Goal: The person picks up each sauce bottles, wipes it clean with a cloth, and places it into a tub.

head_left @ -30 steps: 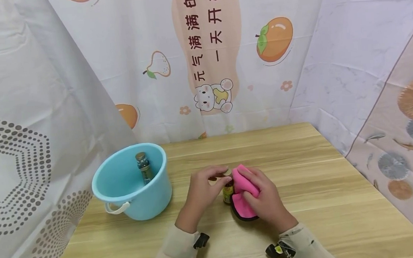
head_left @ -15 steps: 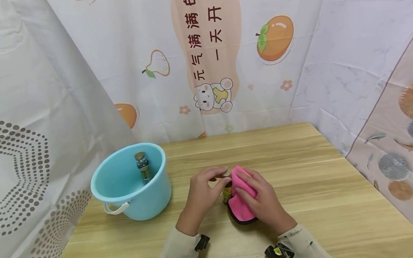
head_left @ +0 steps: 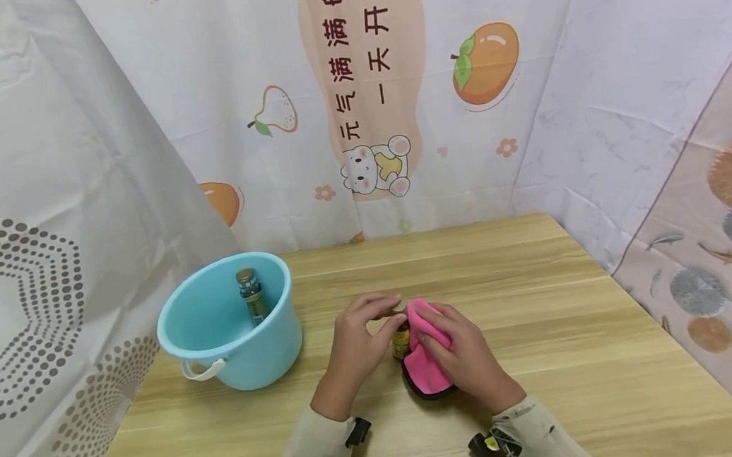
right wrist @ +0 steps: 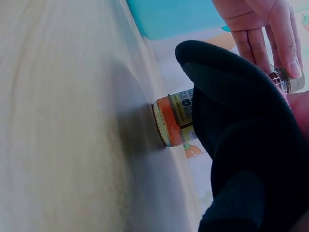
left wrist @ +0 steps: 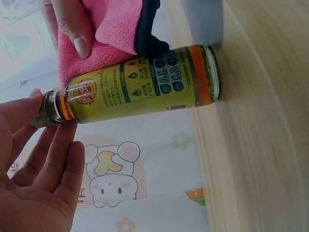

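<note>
A glass bottle (left wrist: 130,92) with a yellow-green label and a metal cap (left wrist: 47,110) stands upright on the table. My left hand (head_left: 359,339) pinches it at the cap and neck between thumb and fingers. A pink cloth (head_left: 428,369) with black edging is bunched in my right hand (head_left: 466,349), which holds it against the bottle's side. In the right wrist view the cloth's dark underside (right wrist: 241,125) hides much of the bottle (right wrist: 175,118) and most of that hand.
To the left on the wooden table (head_left: 537,301) stands a light blue bucket (head_left: 263,359) with a white handle (head_left: 205,371). Another dark bottle (head_left: 253,297) with a gold-coloured cap leans inside it. Printed curtains (head_left: 298,169) hang behind the table.
My right hand and the cloth have shifted slightly left along the bottle, and the cloth's lower fold hangs a little differently. My left hand keeps its pinch at the cap.
</note>
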Demonstrator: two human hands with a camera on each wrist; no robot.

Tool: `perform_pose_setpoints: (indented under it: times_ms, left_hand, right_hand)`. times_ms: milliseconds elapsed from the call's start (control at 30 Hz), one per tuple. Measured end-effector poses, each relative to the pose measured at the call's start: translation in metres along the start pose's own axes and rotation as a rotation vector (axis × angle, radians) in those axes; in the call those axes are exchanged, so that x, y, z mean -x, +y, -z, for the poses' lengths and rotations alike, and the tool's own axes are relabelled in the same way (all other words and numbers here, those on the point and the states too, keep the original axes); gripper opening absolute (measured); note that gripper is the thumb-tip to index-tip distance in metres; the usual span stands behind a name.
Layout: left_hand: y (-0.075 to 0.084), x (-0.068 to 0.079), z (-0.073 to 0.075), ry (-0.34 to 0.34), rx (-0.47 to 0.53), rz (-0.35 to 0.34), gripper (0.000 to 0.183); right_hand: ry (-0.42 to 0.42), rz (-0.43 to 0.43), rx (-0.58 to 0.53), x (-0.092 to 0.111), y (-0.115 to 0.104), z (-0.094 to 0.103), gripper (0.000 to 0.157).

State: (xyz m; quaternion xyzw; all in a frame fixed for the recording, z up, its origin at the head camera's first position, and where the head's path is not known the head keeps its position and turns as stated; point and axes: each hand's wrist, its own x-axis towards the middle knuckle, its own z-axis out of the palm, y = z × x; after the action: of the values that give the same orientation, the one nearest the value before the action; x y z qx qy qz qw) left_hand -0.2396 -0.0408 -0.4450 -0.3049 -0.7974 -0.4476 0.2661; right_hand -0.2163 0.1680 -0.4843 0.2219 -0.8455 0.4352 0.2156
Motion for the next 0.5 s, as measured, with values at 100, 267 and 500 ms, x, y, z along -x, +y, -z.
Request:
perform_pose_setpoints:
  times_ms: [100, 267, 500]
  left_hand:
    - [-0.0002, 0.0021, 0.0010, 0.018, 0.001, -0.004, 0.026]
    - [-0.0020, 0.0022, 0.0014, 0.028, 0.026, -0.006, 0.026]
    - [-0.0011, 0.0017, 0.0011, 0.000, 0.058, 0.036, 0.029]
  right_hand:
    - [-0.019, -0.006, 0.010, -0.0005, -0.0004, -0.0006, 0.046]
    - [-0.042, -0.039, 0.045, -0.0014, -0.0007, -0.0008, 0.046]
    - [-0.108, -0.153, 0.079, 0.0032, -0.0014, -0.0011, 0.044]
